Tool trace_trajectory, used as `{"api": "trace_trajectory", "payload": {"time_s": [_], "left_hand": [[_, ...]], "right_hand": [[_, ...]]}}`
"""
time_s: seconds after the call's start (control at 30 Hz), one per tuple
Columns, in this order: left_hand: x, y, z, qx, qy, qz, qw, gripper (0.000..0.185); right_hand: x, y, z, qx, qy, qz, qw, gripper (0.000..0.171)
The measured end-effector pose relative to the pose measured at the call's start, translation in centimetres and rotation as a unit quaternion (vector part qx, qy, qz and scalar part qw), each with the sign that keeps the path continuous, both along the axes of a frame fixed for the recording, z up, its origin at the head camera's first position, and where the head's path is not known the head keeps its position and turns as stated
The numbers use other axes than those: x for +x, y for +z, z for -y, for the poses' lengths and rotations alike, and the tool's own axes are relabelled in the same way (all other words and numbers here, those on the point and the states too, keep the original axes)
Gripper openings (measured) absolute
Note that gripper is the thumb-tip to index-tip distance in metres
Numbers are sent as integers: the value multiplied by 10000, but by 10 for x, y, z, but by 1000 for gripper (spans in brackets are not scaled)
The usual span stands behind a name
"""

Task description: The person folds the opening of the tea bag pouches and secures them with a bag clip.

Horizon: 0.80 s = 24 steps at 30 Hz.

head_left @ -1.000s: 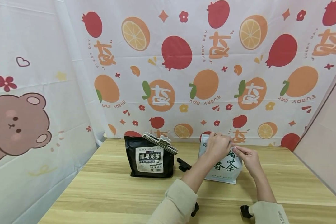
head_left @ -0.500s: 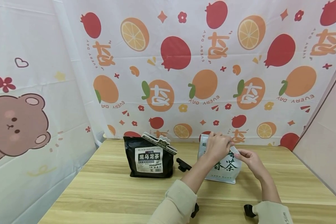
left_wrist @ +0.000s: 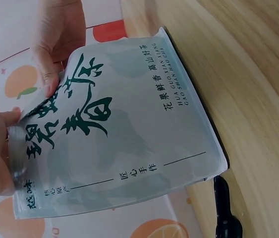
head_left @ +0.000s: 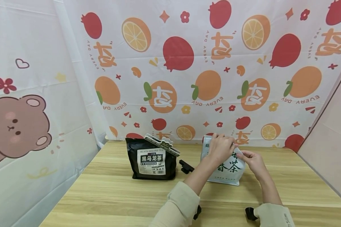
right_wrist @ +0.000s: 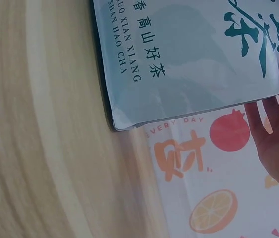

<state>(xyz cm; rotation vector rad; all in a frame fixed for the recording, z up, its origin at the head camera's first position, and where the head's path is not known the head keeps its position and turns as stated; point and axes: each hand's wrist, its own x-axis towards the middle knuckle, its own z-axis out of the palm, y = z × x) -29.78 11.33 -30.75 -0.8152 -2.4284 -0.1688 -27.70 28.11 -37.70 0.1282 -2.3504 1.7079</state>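
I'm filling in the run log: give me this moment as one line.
left hand: grips top of pale green tea bag | right hand: pinches its top corner | bag upright on table | black tea bag clipped shut

A makeshift recording booth: fruit-print cloth backdrop (head_left: pixel 204 63) hung around a wooden table (head_left: pixel 108 195).

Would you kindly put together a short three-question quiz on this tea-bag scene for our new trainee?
1. True or false: the black tea bag has a clip on its top.
2. Which bag do both hands touch: A black, B pale green, C neither?
3. Fill in: the pale green bag stands on the wooden ____.

Key: 1 true. 2 B: the left hand and right hand pinch its top edge. 3 table.
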Motion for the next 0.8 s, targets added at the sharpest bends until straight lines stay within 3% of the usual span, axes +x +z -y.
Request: {"api": "trace_trajectory", "payload": {"time_s": [0.2,0.47,0.67,0.8], "left_hand": [[0,-1,2,-73,-44,-46,10000,24],[3,1,13,250,-336,-584,9974,30],[6,-2,27,1054,-606,-756,9897,25],[6,-7,37,1815,-942,-971,9740,15]], "right_hand": [[-1,-1,0,-14,-105,41,9999,41],[1,3,-1,54,-290,36,9996,43],[4,4,-4,61,-386,-35,9992,40],[5,5,-7,56,-391,-25,9992,39]]}}
